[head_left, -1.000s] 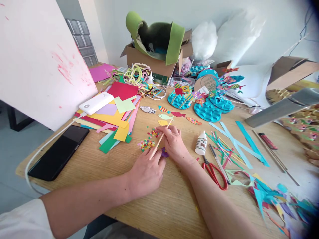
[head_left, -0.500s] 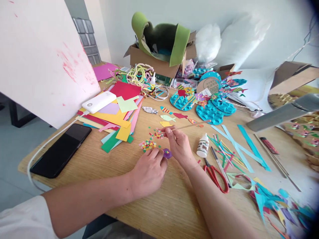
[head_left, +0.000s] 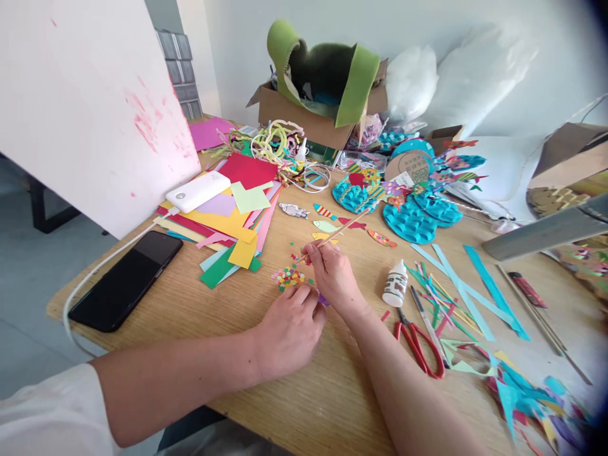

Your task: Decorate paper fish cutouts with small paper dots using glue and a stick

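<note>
Pinched in my right hand is a thin wooden stick, slanting up to the right. Its lower tip is over a small heap of colourful paper dots. My left hand rests on the table just in front of that heap, its fingers curled on a purple paper piece. Most of that piece is hidden behind my hands. Beyond them lie several paper fish, among them a yellow fish, a pale green fish and a red fish.
To the right are a white glue bottle, red-handled scissors, a pen and paper strips. On the left lie coloured paper sheets, a power bank and a phone. A grey bottle lies at far right.
The stick has swung to a steeper slant, its lower tip moving down and left to the dots. Less of the purple piece shows. The whole view has shifted slightly.
</note>
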The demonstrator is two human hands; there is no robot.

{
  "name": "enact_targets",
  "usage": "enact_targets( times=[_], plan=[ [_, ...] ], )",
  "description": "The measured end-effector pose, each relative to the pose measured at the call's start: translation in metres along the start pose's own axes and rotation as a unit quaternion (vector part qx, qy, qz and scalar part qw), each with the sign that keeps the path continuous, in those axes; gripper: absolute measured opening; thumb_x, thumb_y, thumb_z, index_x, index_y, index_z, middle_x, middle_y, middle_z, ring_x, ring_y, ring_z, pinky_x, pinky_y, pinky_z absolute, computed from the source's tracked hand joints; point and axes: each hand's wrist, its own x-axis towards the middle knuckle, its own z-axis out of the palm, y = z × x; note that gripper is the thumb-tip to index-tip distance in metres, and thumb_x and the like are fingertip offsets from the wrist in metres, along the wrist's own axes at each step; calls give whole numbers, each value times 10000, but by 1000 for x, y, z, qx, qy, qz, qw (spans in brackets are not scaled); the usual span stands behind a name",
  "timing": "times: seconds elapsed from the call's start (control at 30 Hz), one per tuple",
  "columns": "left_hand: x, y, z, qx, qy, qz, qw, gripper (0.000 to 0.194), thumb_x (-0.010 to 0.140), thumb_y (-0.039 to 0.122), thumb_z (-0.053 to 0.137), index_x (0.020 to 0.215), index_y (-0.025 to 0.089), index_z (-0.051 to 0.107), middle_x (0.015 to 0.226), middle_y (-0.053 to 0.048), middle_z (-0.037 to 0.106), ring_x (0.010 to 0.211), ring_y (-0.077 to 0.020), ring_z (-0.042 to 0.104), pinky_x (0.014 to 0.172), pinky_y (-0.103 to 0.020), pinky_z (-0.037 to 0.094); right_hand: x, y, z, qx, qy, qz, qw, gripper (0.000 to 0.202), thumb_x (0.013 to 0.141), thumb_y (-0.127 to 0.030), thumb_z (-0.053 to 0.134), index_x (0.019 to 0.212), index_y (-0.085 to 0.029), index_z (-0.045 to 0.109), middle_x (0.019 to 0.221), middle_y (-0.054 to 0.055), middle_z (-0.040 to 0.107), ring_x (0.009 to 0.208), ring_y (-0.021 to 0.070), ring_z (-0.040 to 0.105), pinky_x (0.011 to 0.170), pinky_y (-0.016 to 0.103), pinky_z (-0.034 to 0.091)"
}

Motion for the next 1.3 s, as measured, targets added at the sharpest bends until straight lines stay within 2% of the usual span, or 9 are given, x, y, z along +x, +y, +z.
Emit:
enact_targets(
  times=[0.5,0.63,0.83,1.1,1.3],
  plan=[
    [0,1,0,-4,0,-3,1000,285,892,207,483,1115,93,619,1083,-144,625,1051,-294,510,892,-422,443,-3,3,4,-4,1,-20,1000,304,968,-317,405,735,-213,570,777,60,674,773,185,622,766,322,487],
    [-1,0,1,-4,-8,-2,1000,263,901,211,479,1084,96,630,1071,-146,629,1046,-286,515,896,-420,440,-5,1,-3,17,25,21,999,332,971,-371,396,772,-200,600,747,48,660,711,174,623,720,316,488],
    [-2,0,1,10,-7,9,1000,344,918,228,465,1186,61,601,1221,-184,596,1166,-306,482,937,-426,424,-5,-8,-17,51,36,75,995,369,964,-441,402,800,-192,620,733,37,657,666,156,631,663,291,487],
    [-2,0,1,19,-3,7,1000,322,919,231,471,1160,76,618,1224,-171,607,1154,-298,506,949,-415,421,9,-6,-14,85,-1,99,991,324,946,-411,412,847,-176,614,790,49,679,722,165,656,673,289,496],
    [-2,0,3,32,0,6,999,331,913,235,474,1162,69,615,1244,-174,595,1150,-298,506,947,-413,423,25,-6,-32,47,7,119,992,277,900,-389,484,772,-178,608,712,41,675,664,165,633,620,281,466]
  ],
)
